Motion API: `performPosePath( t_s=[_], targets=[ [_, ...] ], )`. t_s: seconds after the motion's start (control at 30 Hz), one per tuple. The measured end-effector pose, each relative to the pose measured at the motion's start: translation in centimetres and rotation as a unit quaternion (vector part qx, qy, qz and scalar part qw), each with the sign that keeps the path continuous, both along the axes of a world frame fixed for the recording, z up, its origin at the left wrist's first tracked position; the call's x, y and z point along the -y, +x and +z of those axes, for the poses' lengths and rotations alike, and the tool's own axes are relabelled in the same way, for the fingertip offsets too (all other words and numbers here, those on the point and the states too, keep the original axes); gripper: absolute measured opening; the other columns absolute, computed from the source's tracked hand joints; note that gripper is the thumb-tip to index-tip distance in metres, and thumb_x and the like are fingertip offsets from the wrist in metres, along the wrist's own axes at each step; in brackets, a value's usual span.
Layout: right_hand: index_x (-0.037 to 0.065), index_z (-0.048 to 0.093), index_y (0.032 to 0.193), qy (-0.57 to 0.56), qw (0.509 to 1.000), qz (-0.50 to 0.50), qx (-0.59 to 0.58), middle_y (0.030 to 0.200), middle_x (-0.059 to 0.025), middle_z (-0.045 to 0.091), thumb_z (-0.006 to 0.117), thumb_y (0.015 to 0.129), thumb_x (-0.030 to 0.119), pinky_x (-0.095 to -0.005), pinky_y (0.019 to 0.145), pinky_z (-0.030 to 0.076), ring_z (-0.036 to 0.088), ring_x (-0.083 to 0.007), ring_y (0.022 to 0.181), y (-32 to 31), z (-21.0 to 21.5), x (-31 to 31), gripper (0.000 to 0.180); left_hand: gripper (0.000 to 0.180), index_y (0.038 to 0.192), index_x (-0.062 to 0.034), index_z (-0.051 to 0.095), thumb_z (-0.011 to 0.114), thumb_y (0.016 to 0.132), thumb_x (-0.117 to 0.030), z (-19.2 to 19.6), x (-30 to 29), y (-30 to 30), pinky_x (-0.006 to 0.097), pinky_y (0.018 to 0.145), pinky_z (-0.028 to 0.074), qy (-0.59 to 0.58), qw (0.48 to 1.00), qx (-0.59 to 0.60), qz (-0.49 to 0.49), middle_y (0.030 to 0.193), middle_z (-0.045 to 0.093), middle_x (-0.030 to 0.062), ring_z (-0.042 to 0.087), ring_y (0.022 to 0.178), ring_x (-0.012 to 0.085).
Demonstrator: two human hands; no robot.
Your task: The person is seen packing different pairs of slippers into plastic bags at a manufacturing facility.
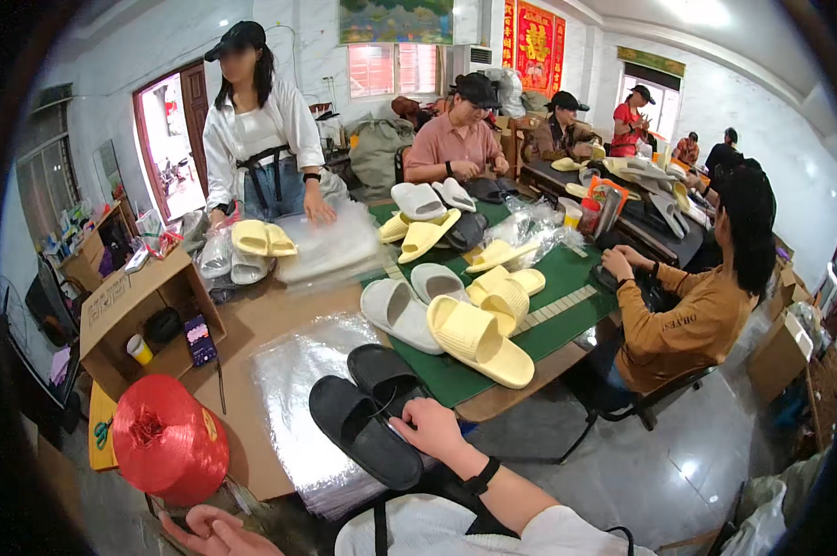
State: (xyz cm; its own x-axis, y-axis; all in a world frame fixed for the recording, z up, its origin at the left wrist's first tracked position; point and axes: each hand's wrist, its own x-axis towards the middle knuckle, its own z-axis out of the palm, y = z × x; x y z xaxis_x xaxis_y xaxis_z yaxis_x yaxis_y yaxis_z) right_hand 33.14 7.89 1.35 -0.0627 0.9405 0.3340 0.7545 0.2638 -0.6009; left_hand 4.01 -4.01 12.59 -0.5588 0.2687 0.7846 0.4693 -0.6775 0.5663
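Observation:
A pair of black slide slippers [367, 440] lies side by side on a stack of clear plastic bags [293, 371] at the table's near edge. My right hand [428, 431] is at the right-hand side of the pair, thumb and fingers closed on the slipper's edge. A thin light strand [379, 405] crosses between the two straps; its ends are hard to make out. Low at the left, my left hand [219, 535] holds nothing visible, its fingers loosely bent and apart. Just above it stands a big roll of red plastic twine [170, 440].
Yellow slippers [479, 338] and grey slippers [400, 315] are piled on the green mat [567, 315]. A cardboard box [140, 306] with a phone [199, 340] stands left, near green-handled scissors [101, 433]. Co-workers [687, 296] sit right and beyond; another person [261, 148] stands across the table.

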Motion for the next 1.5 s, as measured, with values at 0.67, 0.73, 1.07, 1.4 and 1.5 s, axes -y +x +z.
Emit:
performPosePath(
  t_s=[0.67, 0.73, 1.07, 1.4, 1.5],
  targets=[
    [0.009, 0.06, 0.075, 0.048, 0.999, -0.007, -0.003, 0.076, -0.0106, 0.062, 0.074, 0.085, 0.035, -0.0451, 0.066, 0.051, 0.063, -0.0331, 0.078, -0.3, -0.4, -0.2, 0.032, 0.022, 0.105, -0.0071, 0.071, 0.071, 0.083, -0.007, -5.3, -2.4, 1.7, 0.038, 0.063, 0.051, -0.357, 0.838, -0.373, -0.177, 0.077, 0.067, 0.0091, 0.064, 0.069, 0.0263],
    [0.008, 0.06, 0.074, 0.062, 0.998, -0.003, -0.008, 0.076, -0.0106, 0.062, 0.074, 0.085, 0.035, -0.0455, 0.065, 0.051, 0.063, -0.0331, 0.077, -0.3, -0.4, -0.2, 0.032, 0.023, 0.107, -0.0069, 0.072, 0.072, 0.084, -0.008, -6.0, -2.3, 1.6, 0.039, 0.07, 0.052, -0.354, 0.833, -0.383, -0.185, 0.082, 0.068, 0.0108, 0.065, 0.077, 0.0291],
    [0.008, 0.059, 0.074, 0.03, 0.999, -0.003, 0.015, 0.076, -0.01, 0.061, 0.073, 0.086, 0.034, -0.0451, 0.069, 0.052, 0.063, -0.0322, 0.08, -0.5, 0.4, -0.3, 0.032, 0.03, 0.11, -0.0079, 0.071, 0.074, 0.081, -0.014, -9.6, -4.7, 0.4, 0.044, 0.099, 0.048, -0.347, 0.844, -0.378, -0.159, 0.121, 0.065, 0.0119, 0.058, 0.117, 0.035],
    [0.008, 0.059, 0.071, 0.066, 0.997, -0.026, 0.011, 0.073, -0.0094, 0.06, 0.074, 0.086, 0.032, -0.0434, 0.063, 0.05, 0.062, -0.0314, 0.074, -0.2, 0.3, 0.2, 0.032, 0.05, 0.127, -0.0055, 0.064, 0.075, 0.084, -0.027, -11.3, -5.5, 1.6, 0.048, 0.109, 0.042, -0.385, 0.824, -0.366, -0.198, 0.144, 0.054, 0.0197, 0.048, 0.135, 0.0407],
    [0.008, 0.059, 0.072, 0.053, 0.998, -0.015, 0.007, 0.072, -0.0102, 0.06, 0.075, 0.085, 0.032, -0.0441, 0.064, 0.05, 0.062, -0.0319, 0.074, -0.7, 0.0, 0.6, 0.032, 0.052, 0.127, -0.0073, 0.064, 0.076, 0.083, -0.032, -13.9, -5.2, 0.7, 0.05, 0.11, 0.041, -0.37, 0.82, -0.4, -0.175, 0.142, 0.054, 0.0212, 0.048, 0.133, 0.0435]
  ],
)
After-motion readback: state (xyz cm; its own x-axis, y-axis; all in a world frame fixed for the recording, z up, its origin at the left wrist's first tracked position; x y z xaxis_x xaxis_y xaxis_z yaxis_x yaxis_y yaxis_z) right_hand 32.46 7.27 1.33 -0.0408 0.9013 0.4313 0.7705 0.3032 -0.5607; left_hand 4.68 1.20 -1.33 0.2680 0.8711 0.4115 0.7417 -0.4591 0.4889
